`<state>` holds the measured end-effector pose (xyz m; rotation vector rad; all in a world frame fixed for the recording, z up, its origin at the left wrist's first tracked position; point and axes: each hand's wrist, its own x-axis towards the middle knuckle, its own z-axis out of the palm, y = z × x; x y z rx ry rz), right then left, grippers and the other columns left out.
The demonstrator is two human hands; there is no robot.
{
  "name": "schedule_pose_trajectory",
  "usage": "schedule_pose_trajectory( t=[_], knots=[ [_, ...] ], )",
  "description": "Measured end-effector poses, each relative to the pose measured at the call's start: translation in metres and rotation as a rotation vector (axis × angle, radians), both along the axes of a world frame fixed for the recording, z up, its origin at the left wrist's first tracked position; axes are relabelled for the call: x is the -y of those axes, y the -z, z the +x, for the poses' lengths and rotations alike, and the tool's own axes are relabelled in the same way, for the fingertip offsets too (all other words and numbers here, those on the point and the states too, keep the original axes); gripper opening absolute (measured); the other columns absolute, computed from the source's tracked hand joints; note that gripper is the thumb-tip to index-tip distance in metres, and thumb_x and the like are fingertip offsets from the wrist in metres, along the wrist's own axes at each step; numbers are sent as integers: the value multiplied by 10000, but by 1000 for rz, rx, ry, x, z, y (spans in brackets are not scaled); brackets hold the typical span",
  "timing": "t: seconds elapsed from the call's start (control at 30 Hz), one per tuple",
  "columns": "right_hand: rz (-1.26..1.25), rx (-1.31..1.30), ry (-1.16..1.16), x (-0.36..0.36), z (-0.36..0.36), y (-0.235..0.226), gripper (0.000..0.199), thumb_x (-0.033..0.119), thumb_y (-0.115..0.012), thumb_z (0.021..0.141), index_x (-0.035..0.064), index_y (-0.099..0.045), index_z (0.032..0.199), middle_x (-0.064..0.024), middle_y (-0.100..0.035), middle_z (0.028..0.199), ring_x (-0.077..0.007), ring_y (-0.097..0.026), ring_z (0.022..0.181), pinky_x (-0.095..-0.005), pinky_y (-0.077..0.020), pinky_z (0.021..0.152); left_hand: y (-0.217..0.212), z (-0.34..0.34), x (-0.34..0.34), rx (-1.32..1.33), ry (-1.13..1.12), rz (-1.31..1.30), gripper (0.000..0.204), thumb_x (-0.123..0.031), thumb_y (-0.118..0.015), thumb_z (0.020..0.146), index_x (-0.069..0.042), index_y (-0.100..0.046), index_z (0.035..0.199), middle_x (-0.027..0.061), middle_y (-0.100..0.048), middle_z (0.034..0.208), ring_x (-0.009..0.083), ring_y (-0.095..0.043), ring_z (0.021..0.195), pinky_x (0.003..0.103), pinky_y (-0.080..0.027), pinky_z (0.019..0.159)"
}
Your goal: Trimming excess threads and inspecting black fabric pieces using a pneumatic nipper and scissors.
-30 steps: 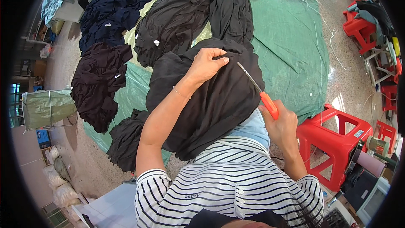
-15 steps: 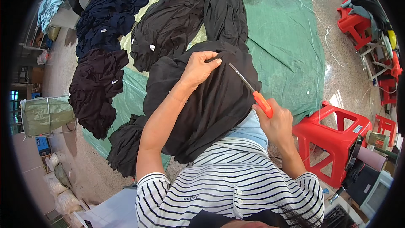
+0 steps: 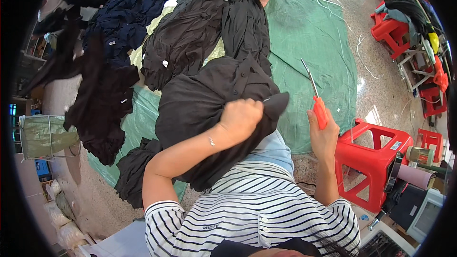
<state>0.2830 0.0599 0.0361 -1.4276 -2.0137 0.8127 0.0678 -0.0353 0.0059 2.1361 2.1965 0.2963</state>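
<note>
1. My left hand (image 3: pixel 243 114) is fisted tight on a black garment (image 3: pixel 204 114), bunching the cloth near its right edge.
2. Garment lies over my lap, its far part reaching the near edge of the green tarp (image 3: pixel 314 43) on the floor.
3. My right hand (image 3: pixel 323 135) is closed on the orange handle of a thread snipper (image 3: pixel 315 96), blades pointing up and away, clear of the cloth.
4. Hands are apart.
5. More dark garment piles (image 3: pixel 185 43) lie on the tarp's left side.
6. A red stool (image 3: pixel 373 159) stands just right of my right hand.
</note>
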Motion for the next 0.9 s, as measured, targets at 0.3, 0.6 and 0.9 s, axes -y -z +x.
schedule_pose_trajectory(
  t=[0.3,0.6,0.9],
  knots=[
    [2,-15,19,-7,3,14,278,285,-681,906,20,-600,935,-190,-578,636,-380,-570,570,-420,-435,550,-50,-146,-13,2163,-426,379,500,-349,-609,945,-8,-529,1302,104,-624,1235,229,-593,1131,383,-469,997],
    [-20,17,-44,-5,-6,19,271,281,-678,907,23,-604,945,-191,-581,645,-385,-579,588,-423,-443,563,-16,-116,-90,179,-368,-232,416,-286,-733,706,-106,-697,1080,202,-694,971,405,-653,947,474,-518,850],
    [-58,20,-34,-15,-6,30,279,267,-676,914,0,-604,948,-173,-560,658,-266,-516,598,-386,-441,582,-240,-343,-137,-600,-1099,281,306,-95,-557,812,-11,-643,1092,148,-676,976,284,-649,897,411,-517,802]
  ],
)
